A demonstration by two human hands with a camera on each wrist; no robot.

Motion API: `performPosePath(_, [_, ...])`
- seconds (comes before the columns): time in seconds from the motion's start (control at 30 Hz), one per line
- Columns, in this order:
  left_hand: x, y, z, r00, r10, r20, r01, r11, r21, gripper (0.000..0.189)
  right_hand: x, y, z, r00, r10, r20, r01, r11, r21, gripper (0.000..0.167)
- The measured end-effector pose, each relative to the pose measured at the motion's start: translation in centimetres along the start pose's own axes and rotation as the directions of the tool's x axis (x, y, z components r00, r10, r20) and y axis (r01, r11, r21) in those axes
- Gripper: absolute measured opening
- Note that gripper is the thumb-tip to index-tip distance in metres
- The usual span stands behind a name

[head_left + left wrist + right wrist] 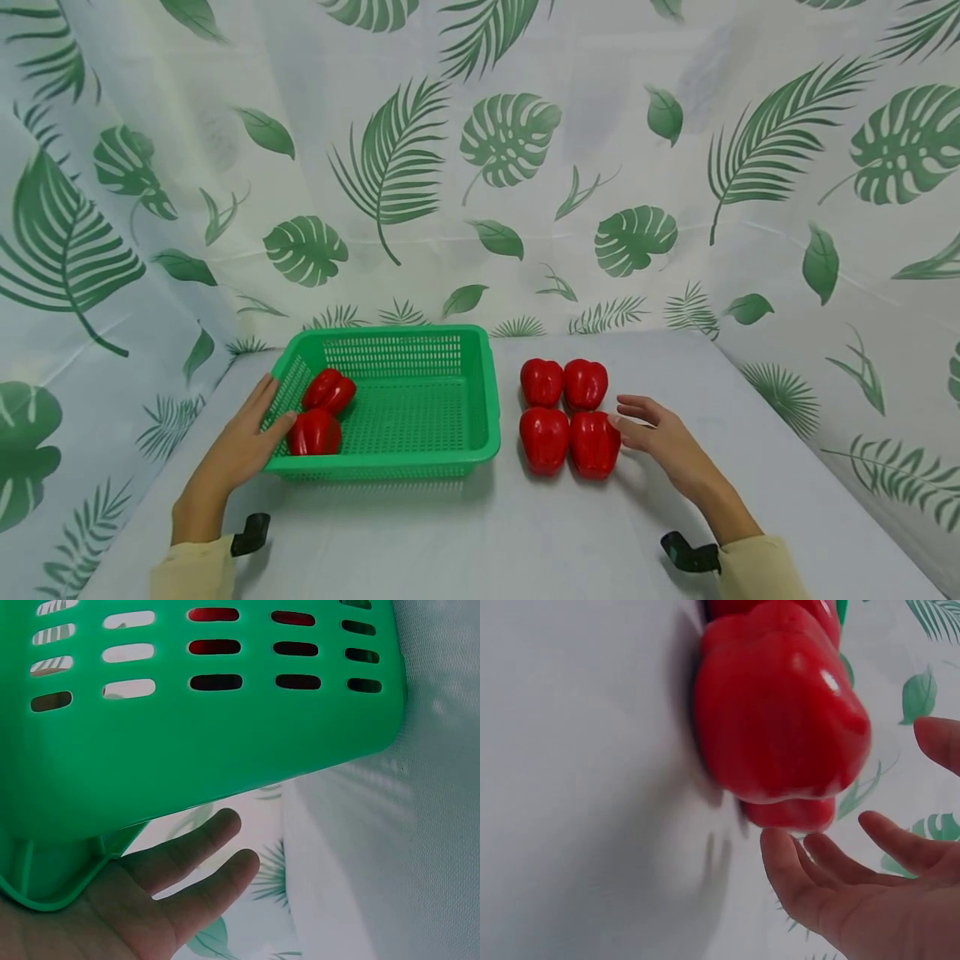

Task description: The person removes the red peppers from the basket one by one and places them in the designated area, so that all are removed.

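Note:
My left hand [243,442] rests on the left rim of a green plastic basket [375,461], thumb over the edge. Its fingers [206,896] stretch straight and apart along the outside in the left wrist view. Two red bell peppers, one farther back [328,392] and one in front [315,432], lie at the basket's left end. To its right, several more bell peppers stand grouped in two rows. By the front right bell pepper [595,446] hovers my right hand [660,437], fingers loosely spread, holding nothing. The right wrist view shows a gap between those fingertips and that pepper [780,712].
Both the basket and the peppers stand on a white-covered table [510,542]. A white sheet with green leaf prints [570,183] hangs behind and along both sides. Each wrist carries a small black device, one on the left [251,534] and one on the right [686,553].

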State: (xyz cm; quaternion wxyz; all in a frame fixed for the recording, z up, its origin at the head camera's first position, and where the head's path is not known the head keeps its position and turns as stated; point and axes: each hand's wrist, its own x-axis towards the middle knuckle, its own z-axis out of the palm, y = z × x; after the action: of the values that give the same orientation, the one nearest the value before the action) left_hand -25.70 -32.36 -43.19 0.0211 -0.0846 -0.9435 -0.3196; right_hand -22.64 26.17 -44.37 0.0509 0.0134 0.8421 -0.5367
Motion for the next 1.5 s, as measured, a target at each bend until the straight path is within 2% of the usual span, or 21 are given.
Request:
performPosePath(0.3, [-0.2, -0.4, 0.0, 1.000, 0.000, -0.002, 0.000, 1.000, -0.007, 0.081, 0.9, -2.5, 0.4, 0.995, -0.042, -0.086, 0.045, 0.998, 0.034, 0.078])
performPosePath(0.5, [-0.1, -0.5, -0.1, 1.000, -0.005, -0.005, 0.005, 1.000, -0.003, 0.081, 1.5, -4.7, 1.5, 0.991, -0.090, -0.094, 0.096, 0.994, 0.060, 0.075])
performPosePath(0.93, [0.4, -0.2, -0.3, 1.000, -0.013, -0.003, 0.013, 1.000, -0.007, 0.079, 3.2, -8.8, 5.0, 0.987, -0.161, -0.002, 0.161, 0.983, 0.092, 0.069])
performPosePath(1.17, [0.3, -0.2, -0.2, 1.000, -0.017, -0.002, 0.017, 1.000, -0.008, 0.079, 4.6, -11.0, 7.2, 0.986, -0.154, 0.060, 0.148, 0.984, 0.101, 0.072])
performPosePath(1.33, [0.3, -0.3, -0.2, 1.000, -0.021, 0.001, 0.021, 1.000, -0.006, 0.080, 5.4, -12.5, 8.8, 0.979, -0.181, 0.089, 0.173, 0.980, 0.096, 0.071])
performPosePath(1.5, [0.4, -0.4, -0.4, 1.000, -0.004, 0.004, 0.004, 1.000, -0.028, 0.080, 6.1, -13.9, 10.3, 0.970, -0.211, 0.124, 0.193, 0.971, 0.142, 0.067])
